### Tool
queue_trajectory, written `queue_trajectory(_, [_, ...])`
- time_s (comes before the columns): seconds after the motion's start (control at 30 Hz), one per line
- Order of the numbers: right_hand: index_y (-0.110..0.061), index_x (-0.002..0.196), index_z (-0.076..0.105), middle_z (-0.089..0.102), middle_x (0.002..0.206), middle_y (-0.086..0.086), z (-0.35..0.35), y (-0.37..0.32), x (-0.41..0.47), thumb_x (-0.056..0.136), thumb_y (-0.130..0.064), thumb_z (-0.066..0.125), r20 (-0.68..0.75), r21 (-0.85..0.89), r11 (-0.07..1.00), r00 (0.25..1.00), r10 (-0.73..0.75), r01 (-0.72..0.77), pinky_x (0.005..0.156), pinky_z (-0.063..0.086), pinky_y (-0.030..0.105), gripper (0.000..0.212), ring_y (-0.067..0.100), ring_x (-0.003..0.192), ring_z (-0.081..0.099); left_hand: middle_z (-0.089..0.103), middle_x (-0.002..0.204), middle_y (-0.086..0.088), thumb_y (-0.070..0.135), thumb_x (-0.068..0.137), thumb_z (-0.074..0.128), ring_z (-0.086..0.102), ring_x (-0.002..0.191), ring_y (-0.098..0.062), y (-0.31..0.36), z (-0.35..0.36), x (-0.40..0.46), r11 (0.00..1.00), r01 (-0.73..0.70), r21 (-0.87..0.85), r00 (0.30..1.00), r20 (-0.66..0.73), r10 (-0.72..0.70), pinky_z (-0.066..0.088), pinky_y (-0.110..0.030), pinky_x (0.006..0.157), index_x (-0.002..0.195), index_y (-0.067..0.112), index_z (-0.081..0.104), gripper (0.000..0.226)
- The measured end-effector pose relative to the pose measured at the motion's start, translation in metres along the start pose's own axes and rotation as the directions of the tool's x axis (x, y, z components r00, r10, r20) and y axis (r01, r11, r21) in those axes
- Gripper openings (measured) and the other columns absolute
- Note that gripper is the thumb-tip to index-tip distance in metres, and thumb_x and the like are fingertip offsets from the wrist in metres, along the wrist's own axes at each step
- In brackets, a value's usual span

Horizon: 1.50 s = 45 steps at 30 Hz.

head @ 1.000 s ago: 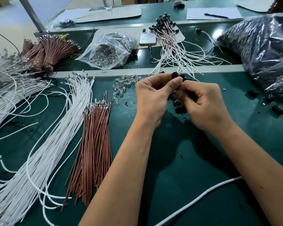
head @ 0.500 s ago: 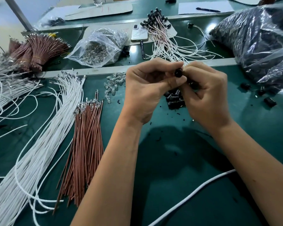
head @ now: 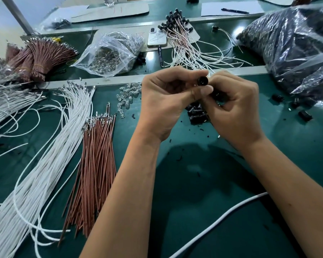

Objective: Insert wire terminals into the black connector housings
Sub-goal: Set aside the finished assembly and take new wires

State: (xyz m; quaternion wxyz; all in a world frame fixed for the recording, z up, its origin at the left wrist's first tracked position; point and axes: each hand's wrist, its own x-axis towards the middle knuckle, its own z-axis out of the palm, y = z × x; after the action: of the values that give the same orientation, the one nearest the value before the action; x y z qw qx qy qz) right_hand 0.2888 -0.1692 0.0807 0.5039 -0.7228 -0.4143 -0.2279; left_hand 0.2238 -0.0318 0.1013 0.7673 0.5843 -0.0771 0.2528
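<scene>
A small round black connector housing (head: pixel 203 80) is held up between both hands above the green bench. My left hand (head: pixel 162 101) pinches it between thumb and curled fingers. My right hand (head: pixel 235 107) grips it from the right with curled fingers. Under the hands lies a small pile of black housings (head: pixel 196 114). Brown wires with metal terminals (head: pixel 95 155) lie in a bundle to the left, and beside them a long sheaf of white wires (head: pixel 45 164). Finished white leads with black housings (head: pixel 183 40) are heaped at the back.
A clear bag of small glass bulbs (head: pixel 110 54) and loose bulbs (head: pixel 128 95) lie behind the left hand. A large bag of black parts (head: pixel 295 45) fills the right. Loose housings (head: pixel 304 115) lie under it. A phone (head: pixel 156 38) and a thick white cable (head: pixel 222 216) are also here.
Both hands have lifted the housing slightly and turned it, so its round open end now faces the camera. The view has shifted a little downward.
</scene>
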Motion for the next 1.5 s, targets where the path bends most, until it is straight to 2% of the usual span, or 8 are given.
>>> queue_trajectory(0.17, [-0.001,0.081,0.074,0.063,0.077,-0.003,0.004,-0.004,-0.001,0.094,-0.014,0.079,0.002,-0.008,1.000,1.000,0.024,-0.024,0.069,0.044,0.022,0.018,0.014,0.070,0.057,0.075,0.084,-0.007,-0.019,0.076,0.072,0.068,0.079,-0.017,-0.006,-0.005,0.004,0.998,0.048,-0.036,0.990,-0.131,-0.052,0.058,-0.033,0.081,0.087,-0.001,0.070,0.021])
queue_trajectory(0.3, [-0.002,0.077,0.072,0.060,0.073,-0.002,0.006,-0.006,-0.003,0.092,-0.010,0.079,0.020,-0.039,0.999,0.999,0.038,-0.037,0.067,0.041,0.018,0.019,0.008,0.068,0.053,0.074,0.078,-0.005,-0.017,0.078,0.069,0.069,0.072,-0.014,-0.012,0.000,0.002,0.986,0.110,-0.126,0.981,-0.144,-0.128,0.058,-0.026,0.074,0.089,-0.002,0.070,0.019])
queue_trajectory(0.43, [-0.003,0.079,0.071,0.060,0.072,-0.003,0.008,-0.005,-0.003,0.093,-0.009,0.077,0.011,-0.033,0.995,0.996,0.092,-0.091,0.063,0.041,0.022,0.017,0.007,0.066,0.053,0.072,0.077,-0.007,-0.009,0.081,0.068,0.066,0.067,-0.013,-0.015,0.006,0.002,0.953,0.169,-0.252,0.955,-0.199,-0.222,0.054,-0.022,0.066,0.090,0.000,0.070,0.012])
queue_trajectory(0.6, [-0.009,0.094,0.076,0.074,0.082,-0.001,0.009,-0.002,-0.003,0.098,-0.014,0.072,0.062,0.113,0.966,0.972,0.227,-0.233,0.068,0.058,0.043,0.008,0.019,0.072,0.070,0.071,0.079,-0.007,-0.006,0.085,0.066,0.066,0.072,-0.016,-0.019,0.008,0.004,0.867,0.255,-0.428,0.897,-0.231,-0.378,0.053,-0.022,0.066,0.090,0.002,0.065,0.010])
queue_trajectory(0.73, [-0.012,0.091,0.075,0.070,0.071,-0.006,0.008,0.005,-0.003,0.095,-0.014,0.072,0.068,0.132,0.945,0.954,0.293,-0.299,0.060,0.058,0.039,0.006,0.014,0.058,0.066,0.071,0.081,-0.004,-0.001,0.086,0.069,0.062,0.069,-0.011,-0.021,0.005,0.004,0.888,0.299,-0.349,0.880,-0.259,-0.399,0.048,-0.018,0.063,0.098,0.004,0.070,0.012])
queue_trajectory(1.0, [-0.013,0.087,0.077,0.067,0.063,-0.012,0.010,0.007,-0.003,0.095,-0.016,0.071,0.046,0.067,0.957,0.959,0.281,-0.283,0.056,0.049,0.025,0.011,0.011,0.053,0.063,0.071,0.068,0.001,-0.004,0.086,0.072,0.063,0.058,-0.005,-0.026,0.008,0.002,0.919,0.301,-0.253,0.867,-0.329,-0.375,0.049,-0.015,0.057,0.084,0.009,0.070,0.012])
queue_trajectory(1.4, [-0.010,0.081,0.078,0.069,0.062,-0.007,0.008,0.007,-0.005,0.095,-0.016,0.073,0.004,0.039,0.957,0.958,0.286,-0.286,0.049,0.052,0.036,0.016,0.016,0.050,0.062,0.072,0.071,-0.003,-0.004,0.086,0.073,0.062,0.055,-0.008,-0.035,0.019,-0.003,0.911,0.278,-0.305,0.849,-0.366,-0.382,0.052,-0.019,0.056,0.088,0.006,0.069,0.012])
queue_trajectory(1.5, [-0.012,0.083,0.079,0.070,0.061,-0.004,0.009,0.009,-0.006,0.095,-0.018,0.074,0.028,0.068,0.948,0.951,0.309,-0.310,0.051,0.056,0.040,0.015,0.017,0.050,0.066,0.073,0.072,-0.004,-0.006,0.083,0.074,0.063,0.058,-0.010,-0.034,0.015,-0.002,0.937,0.254,-0.241,0.869,-0.368,-0.330,0.053,-0.021,0.059,0.088,0.006,0.071,0.014])
